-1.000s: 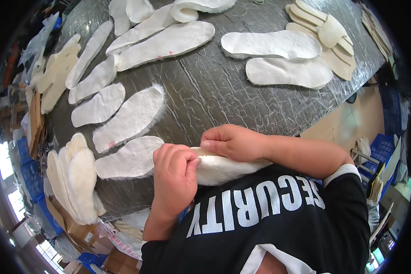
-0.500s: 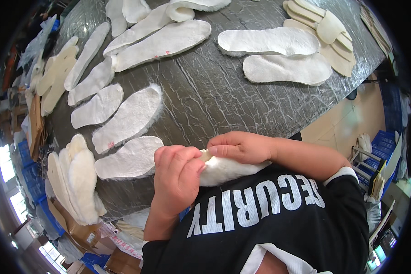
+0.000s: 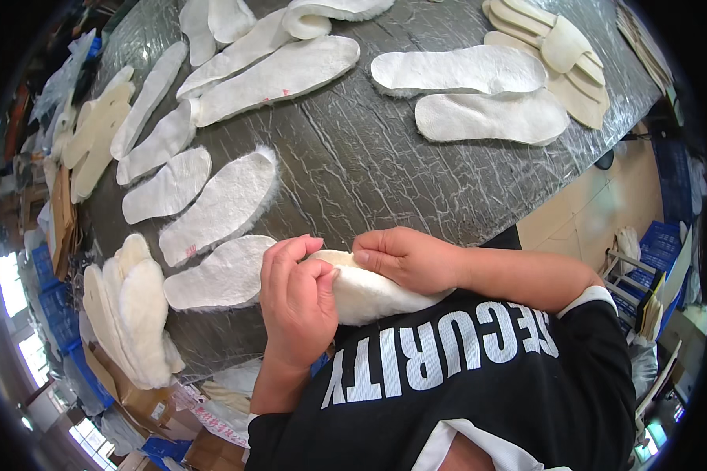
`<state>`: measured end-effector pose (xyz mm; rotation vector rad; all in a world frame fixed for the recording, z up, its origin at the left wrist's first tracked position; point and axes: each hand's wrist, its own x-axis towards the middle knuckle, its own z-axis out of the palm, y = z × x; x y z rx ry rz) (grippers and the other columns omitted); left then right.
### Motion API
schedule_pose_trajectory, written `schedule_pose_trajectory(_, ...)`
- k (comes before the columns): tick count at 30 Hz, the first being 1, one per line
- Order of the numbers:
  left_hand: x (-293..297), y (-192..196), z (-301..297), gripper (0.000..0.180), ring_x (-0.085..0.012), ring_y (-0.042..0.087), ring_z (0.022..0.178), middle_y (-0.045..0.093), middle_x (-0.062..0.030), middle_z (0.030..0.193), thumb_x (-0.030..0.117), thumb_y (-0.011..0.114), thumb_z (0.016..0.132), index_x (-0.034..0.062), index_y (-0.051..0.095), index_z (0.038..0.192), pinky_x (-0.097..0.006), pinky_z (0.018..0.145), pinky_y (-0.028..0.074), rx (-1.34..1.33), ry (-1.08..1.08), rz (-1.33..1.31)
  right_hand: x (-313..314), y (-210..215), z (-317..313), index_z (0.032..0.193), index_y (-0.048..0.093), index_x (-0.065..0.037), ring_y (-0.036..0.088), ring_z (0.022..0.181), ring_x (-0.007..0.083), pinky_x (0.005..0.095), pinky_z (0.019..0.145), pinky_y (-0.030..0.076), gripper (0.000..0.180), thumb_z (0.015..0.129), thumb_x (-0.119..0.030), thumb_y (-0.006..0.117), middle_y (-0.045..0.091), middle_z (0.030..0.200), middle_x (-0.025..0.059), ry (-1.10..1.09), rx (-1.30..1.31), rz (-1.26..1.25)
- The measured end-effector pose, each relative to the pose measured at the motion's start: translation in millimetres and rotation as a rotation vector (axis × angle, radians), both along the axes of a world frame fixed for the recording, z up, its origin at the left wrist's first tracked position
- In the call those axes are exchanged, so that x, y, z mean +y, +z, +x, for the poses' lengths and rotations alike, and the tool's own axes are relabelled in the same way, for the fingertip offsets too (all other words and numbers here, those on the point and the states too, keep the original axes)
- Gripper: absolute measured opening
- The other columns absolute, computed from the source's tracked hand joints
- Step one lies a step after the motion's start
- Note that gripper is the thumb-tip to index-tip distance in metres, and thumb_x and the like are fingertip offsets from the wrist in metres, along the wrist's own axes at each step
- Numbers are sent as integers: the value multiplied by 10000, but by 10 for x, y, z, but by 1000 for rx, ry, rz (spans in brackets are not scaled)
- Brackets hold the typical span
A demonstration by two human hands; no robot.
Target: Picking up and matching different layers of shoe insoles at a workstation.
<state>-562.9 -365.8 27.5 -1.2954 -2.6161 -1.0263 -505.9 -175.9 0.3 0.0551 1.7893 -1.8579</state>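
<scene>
A white fleece insole (image 3: 373,301) lies held between both hands, close against the front of my black shirt, its woolly side facing me. My left hand (image 3: 297,292) grips its left end, with thumb and fingertips at the edge. From the right, my right hand (image 3: 410,261) is closed over the upper edge, thumb pressed down near a cream-coloured inner layer. The fingers cover part of that edge. Just left of my left hand, a flat white insole (image 3: 218,275) rests on the table, partly behind the fingers.
On the dark, plastic-covered table (image 3: 330,188) lie several white insoles, among them a long one (image 3: 279,78) and a pair (image 3: 491,118) at the far right. Cream insole pieces (image 3: 565,59) fan out beyond that pair. A fleece stack (image 3: 133,314) stands at the near left edge.
The held insole has shifted slightly left and more of its edge shows. My left hand's fingers have loosened and moved up along the end; my right hand has edged left.
</scene>
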Motion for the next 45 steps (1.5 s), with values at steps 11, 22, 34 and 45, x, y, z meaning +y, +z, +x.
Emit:
schedule_pose_trajectory(11, -72, -1, 5, 84, -313, 591, 851, 623, -139, 973, 22, 602, 835, 26, 525, 869, -425, 785, 451, -134, 95, -10, 132, -21, 94, 1161, 523, 24, 619, 949, 281, 360, 812, 479, 626, 897, -543, 556, 639, 947, 199, 160, 211, -196)
schedule_pose_trajectory(22, -343, -295, -504, 88, -244, 601, 801, 637, -155, 914, 39, 542, 897, -38, 584, 898, -342, 751, 486, -390, 529, -48, 892, -230, -27, 1386, 406, -30, 546, 1142, 241, 369, 927, 457, 711, 899, -525, 561, 529, 1298, 157, 185, -9, -167)
schedule_pose_trajectory(34, -364, -419, -539, 99, -131, 547, 766, 626, -84, 862, 31, 520, 912, -41, 588, 923, -275, 733, 461, -483, 532, 61, 896, -66, 520, 1333, 425, -15, 601, 1006, 154, 287, 901, 479, 667, 783, -164, 771, 629, 1103, 95, -264, 3, -452)
schedule_pose_trajectory(45, -353, -423, -438, 116, -143, 564, 890, 621, -79, 1000, 23, 486, 942, -33, 574, 993, -274, 842, 454, -419, 518, 315, 720, 250, 750, 1198, 541, -11, 674, 935, 225, 318, 834, 512, 490, 755, -66, 745, 693, 985, 133, -267, 370, 30)
